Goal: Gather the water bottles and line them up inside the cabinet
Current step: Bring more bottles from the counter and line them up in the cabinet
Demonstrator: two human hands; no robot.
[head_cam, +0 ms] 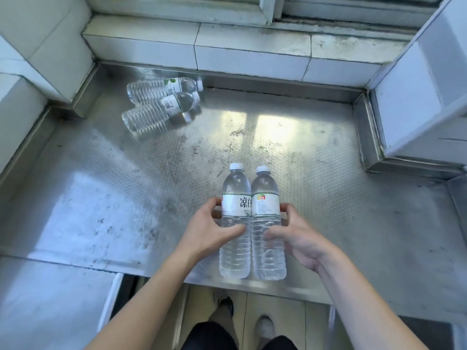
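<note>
A view from above looks down at a stainless steel counter (316,188) with a fine dimpled texture, scuffed and smudged, catching bright window glare near its middle. White tiled walls (58,46) box it in on the left and right, and a tiled ledge (252,46) runs along the back under a grimy window frame (267,8).

Near the front edge, two clear water bottles with white caps are held side by side, touching. The left hand (209,231) curls round the left bottle (235,215), thumb across its front and fingers behind its white label. The right hand (298,236) wraps the right bottle (267,218) in the same way. Whether their bases rest on the steel cannot be told.

Two more bottles lie on their sides at the back left of the counter, caps pointing right: the far bottle (161,88) by the ledge, the near bottle (156,113) just beside it.

Below the counter edge, a tiled floor (275,306) and the person's shoes (264,327) show.
</note>
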